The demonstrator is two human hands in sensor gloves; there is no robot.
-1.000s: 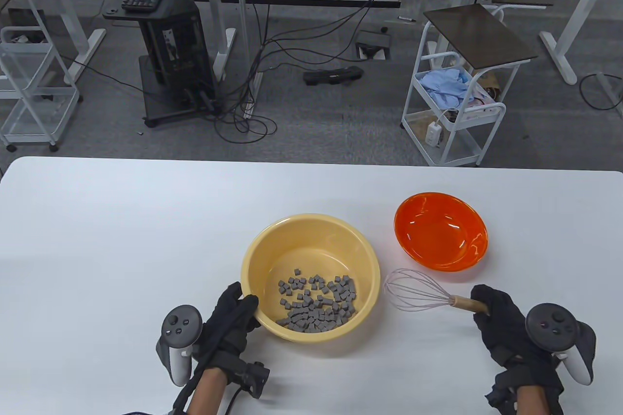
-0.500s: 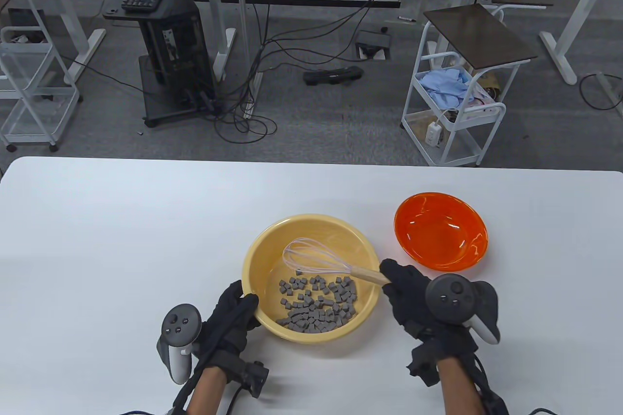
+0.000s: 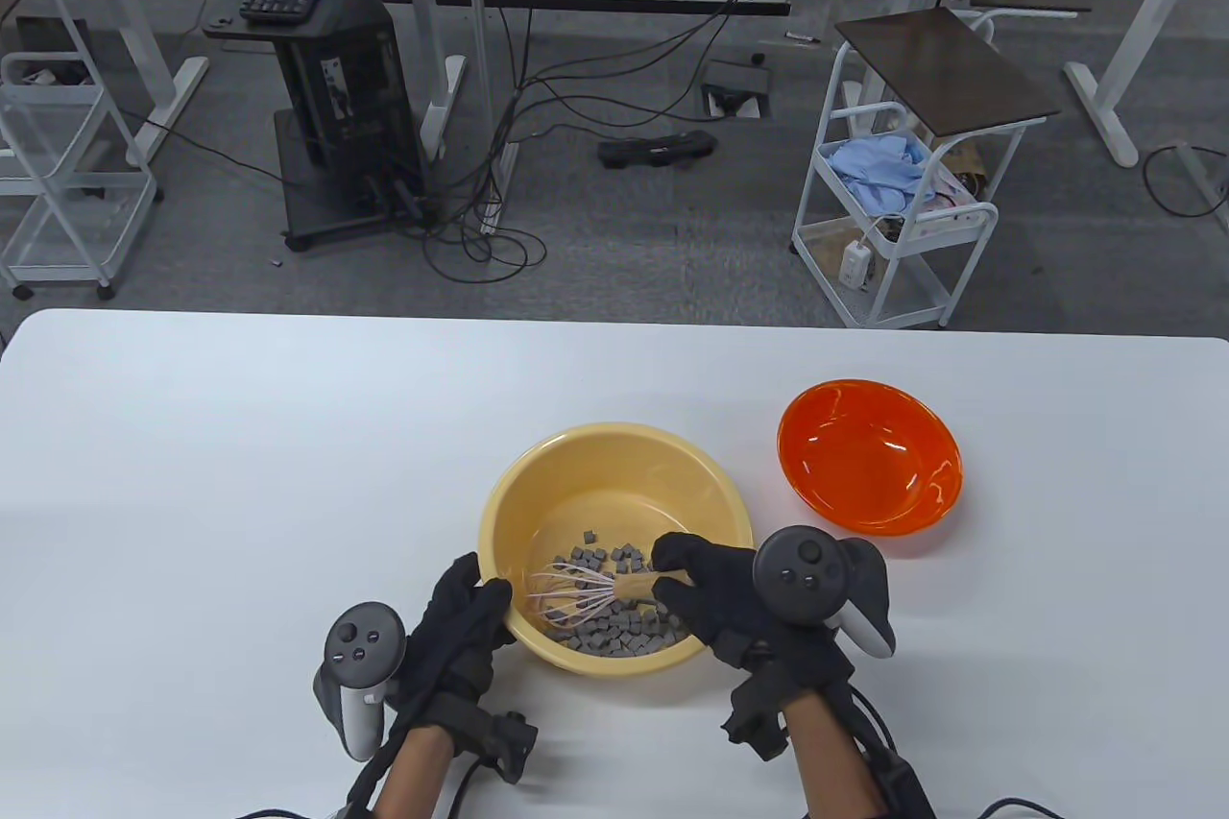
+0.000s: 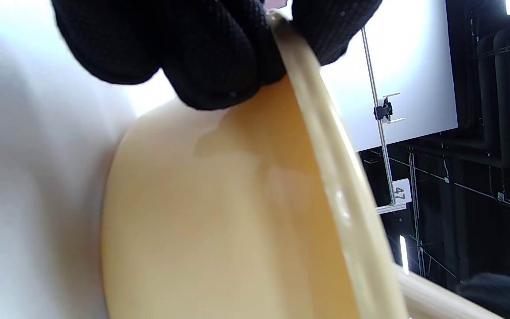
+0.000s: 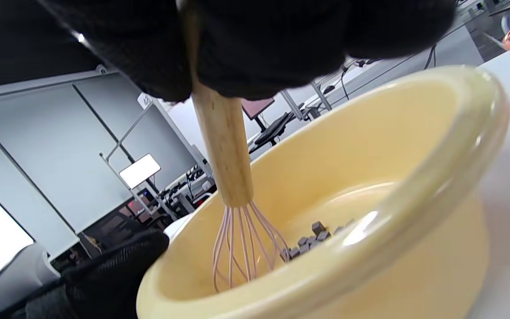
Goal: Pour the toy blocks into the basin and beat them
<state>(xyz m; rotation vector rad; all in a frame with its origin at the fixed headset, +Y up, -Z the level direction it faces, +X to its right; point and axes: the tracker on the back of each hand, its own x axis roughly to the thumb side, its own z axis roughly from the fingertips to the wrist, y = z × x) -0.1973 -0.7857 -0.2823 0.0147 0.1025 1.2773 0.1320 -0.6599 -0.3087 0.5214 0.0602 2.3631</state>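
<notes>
Round pale-yellow plastic basin (image 3: 614, 483), smooth glossy walls with a thick rolled rim, sits on the matte white table (image 3: 240, 473), near the front edge. Inside it, small grey cube-shaped toy blocks (image 3: 614, 632), matte, piled loosely on the flat bottom, mostly toward the near side, a few scattered farther back. Left hand (image 3: 461, 627) in a black knit glove pinches the basin's near-left rim: in the left wrist view the fingers (image 4: 210, 57) are curled against the outer wall and the thumb sits over the rim's inner side, so the rim is clamped between them. Grey-white tracker strapped behind the hand. Right hand (image 3: 715, 593), same black knit glove, dark round-topped tracker on its back, is over the basin's right side with fingers wrapped tight around the whisk (image 3: 586, 593). Whisk has a cylindrical light-wood handle, visible grain, and thin pale pink wire loops forming a balloon shape; right wrist view shows the handle (image 5: 224, 150) coming out below the closed fist, near upright, loops down inside the basin at the bottom near the blocks, touching or just beside them, cannot tell exactly. Orange translucent bowl (image 3: 869, 454), shallow, shiny with light glints, stands on the table to the right and a bit behind the basin, apart from it.
</notes>
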